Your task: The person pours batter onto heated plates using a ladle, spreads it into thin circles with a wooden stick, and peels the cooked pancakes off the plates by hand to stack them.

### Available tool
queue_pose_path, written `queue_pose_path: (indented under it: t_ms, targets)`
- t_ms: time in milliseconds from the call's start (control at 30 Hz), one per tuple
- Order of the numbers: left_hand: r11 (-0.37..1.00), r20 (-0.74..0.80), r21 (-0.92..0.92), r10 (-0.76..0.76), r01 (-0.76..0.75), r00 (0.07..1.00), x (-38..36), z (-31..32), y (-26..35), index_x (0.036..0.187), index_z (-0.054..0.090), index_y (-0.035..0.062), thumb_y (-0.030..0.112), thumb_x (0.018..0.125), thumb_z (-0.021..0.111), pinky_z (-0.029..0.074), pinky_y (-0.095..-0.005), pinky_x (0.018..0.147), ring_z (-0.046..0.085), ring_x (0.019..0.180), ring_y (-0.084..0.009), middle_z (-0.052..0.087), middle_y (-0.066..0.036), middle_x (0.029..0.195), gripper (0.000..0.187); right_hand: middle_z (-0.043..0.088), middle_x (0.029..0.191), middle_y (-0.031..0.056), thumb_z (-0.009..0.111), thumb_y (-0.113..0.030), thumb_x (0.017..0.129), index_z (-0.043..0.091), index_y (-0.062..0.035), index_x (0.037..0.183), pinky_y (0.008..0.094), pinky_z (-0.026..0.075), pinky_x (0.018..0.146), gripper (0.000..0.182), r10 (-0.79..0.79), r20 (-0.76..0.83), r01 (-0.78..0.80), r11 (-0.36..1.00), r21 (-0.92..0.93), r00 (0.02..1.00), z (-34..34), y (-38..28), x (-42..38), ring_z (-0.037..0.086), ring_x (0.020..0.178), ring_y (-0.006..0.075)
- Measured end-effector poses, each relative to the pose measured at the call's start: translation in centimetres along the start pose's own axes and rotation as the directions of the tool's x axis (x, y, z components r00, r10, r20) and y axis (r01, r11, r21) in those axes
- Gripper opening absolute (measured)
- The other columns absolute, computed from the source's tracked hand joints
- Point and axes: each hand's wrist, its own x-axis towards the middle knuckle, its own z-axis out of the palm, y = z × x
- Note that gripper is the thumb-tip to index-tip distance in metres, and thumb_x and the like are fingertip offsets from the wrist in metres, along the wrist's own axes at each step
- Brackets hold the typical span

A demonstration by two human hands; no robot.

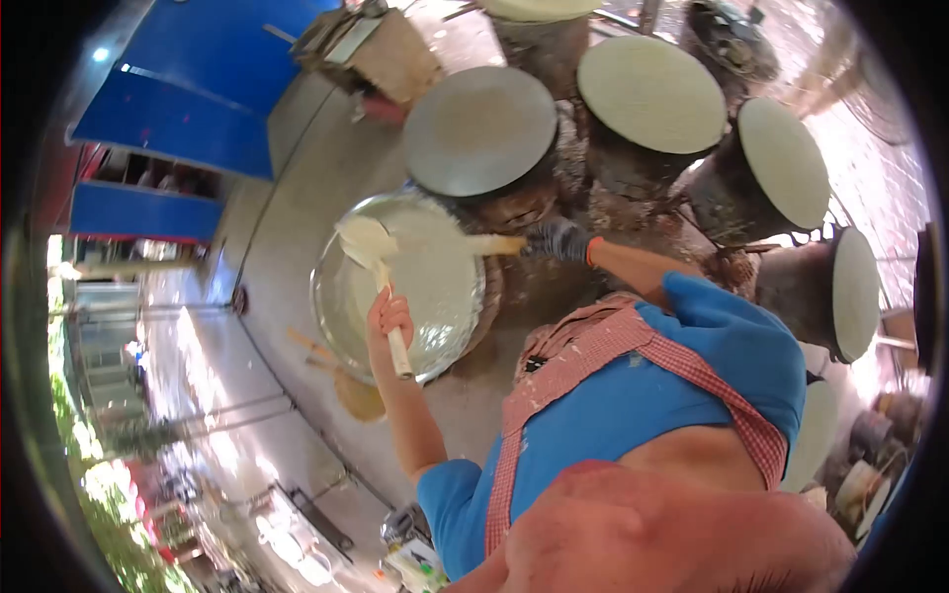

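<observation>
My left hand (389, 316), bare, is closed around the pale handle of a ladle (384, 274). The ladle's bowl, coated in thick off-white batter, is over a wide metal basin (318, 296) of pale batter (435, 287). My right hand (560, 240) wears a dark glove and grips a flat wooden scraper (502, 244). The scraper points left over the basin's right rim; its far end is blurred. Just beyond the basin is a round grey griddle (481, 128) on a dark drum-like stove.
More round griddles with pale sheets on top, among them one griddle (652, 94) at the back and another (784, 163), curve around my right side. A cardboard box (395, 59) stands behind. Below the basin is a yellowish round-ended utensil (358, 395). Blue panels (188, 89) are at far left.
</observation>
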Motion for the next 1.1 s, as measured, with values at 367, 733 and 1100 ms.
queue_pose_path:
  t_ms: [367, 733, 1100]
  targets:
    - [0.968, 0.023, 0.246, -0.063, 0.056, 0.998, 21.8, 5.0, -2.8, 0.101, 0.042, 0.0089, 0.016, 0.087, 0.041, 0.027, -0.0188, 0.027, 0.029, 0.034, -0.0068, 0.031, 0.001, 0.050, 0.016, 0.059, 0.081, 0.0183, 0.052, -0.035, 0.077, 0.055, -0.0098, 0.104, 0.0383, 0.044, 0.068, 0.037, 0.608, -0.383, -0.590, 0.788, 0.177, 0.696, -15.0, 12.9, -11.8, 0.056, 0.075, 0.0335]
    - [-0.250, 0.121, 0.965, 0.686, 0.076, 0.718, 39.9, 3.2, 1.9, 0.126, 0.028, 0.0169, 0.005, 0.073, 0.046, 0.037, -0.0317, 0.034, 0.048, 0.042, -0.0192, 0.046, -0.009, 0.057, 0.057, 0.059, 0.076, 0.0167, 0.054, -0.021, 0.076, 0.050, -0.0206, 0.113, 0.0399, 0.043, 0.061, 0.037, 0.472, -0.263, -0.510, 0.854, -0.098, 0.841, -13.6, 15.1, 3.4, 0.058, 0.070, 0.0290]
    - [-0.608, 0.618, 0.783, 0.740, -0.128, 0.264, 35.9, 8.0, 4.5, 0.131, 0.023, 0.0116, 0.004, 0.070, 0.040, 0.043, -0.0345, 0.074, 0.055, 0.091, -0.0289, 0.040, -0.017, 0.124, 0.064, 0.062, 0.090, 0.0103, 0.057, -0.027, 0.076, 0.059, -0.0108, 0.101, 0.0298, 0.044, 0.069, 0.030, 0.557, -0.370, -0.544, 0.826, 0.151, 0.743, -10.3, 16.7, 9.8, 0.059, 0.077, 0.0220]
